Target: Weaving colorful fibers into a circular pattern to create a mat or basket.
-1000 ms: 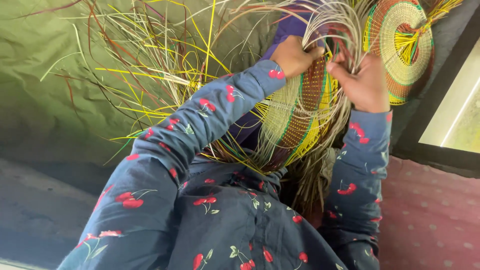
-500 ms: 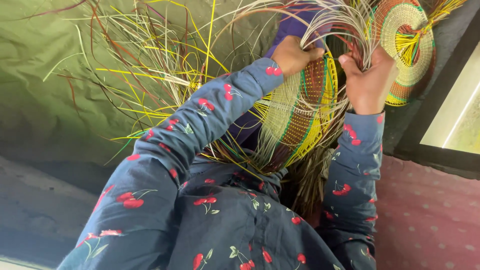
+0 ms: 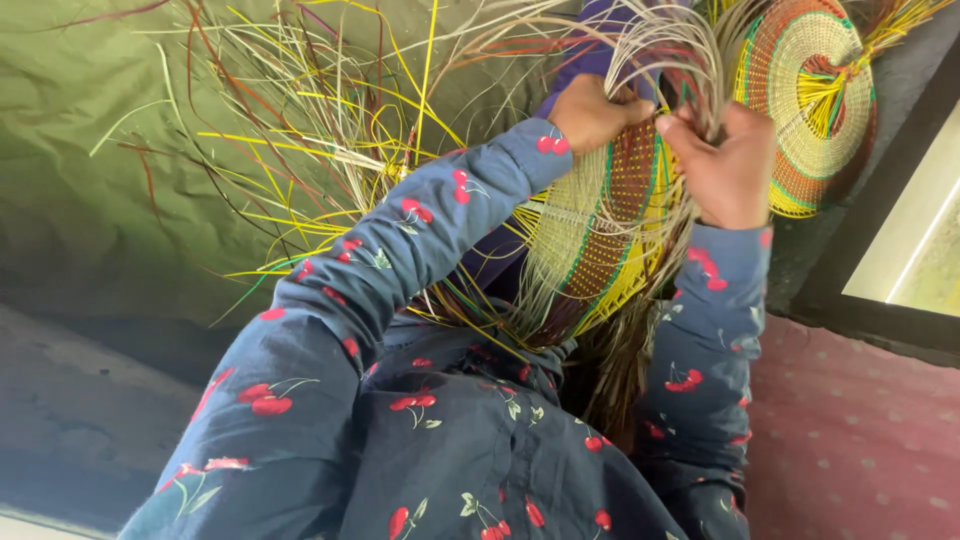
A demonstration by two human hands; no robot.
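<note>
A half-woven round basket (image 3: 600,225) of cream, orange, yellow and green strands stands on edge in my lap. My left hand (image 3: 592,112) is closed over its upper rim. My right hand (image 3: 722,165) pinches a bundle of pale straw strands (image 3: 672,50) that loop up from the rim. Both arms wear dark blue sleeves with red cherries. My fingertips nearly meet at the top of the weave.
A second woven disc (image 3: 815,95) with a yellow centre leans at the upper right. Loose yellow, red and cream strands (image 3: 310,140) fan over a green cloth (image 3: 90,150) on the left. A pink dotted mat (image 3: 860,440) lies at the lower right beside a dark frame (image 3: 880,325).
My right hand has come back left toward my left hand, drawing the pale strands to the rim. My left hand has stayed on the rim.
</note>
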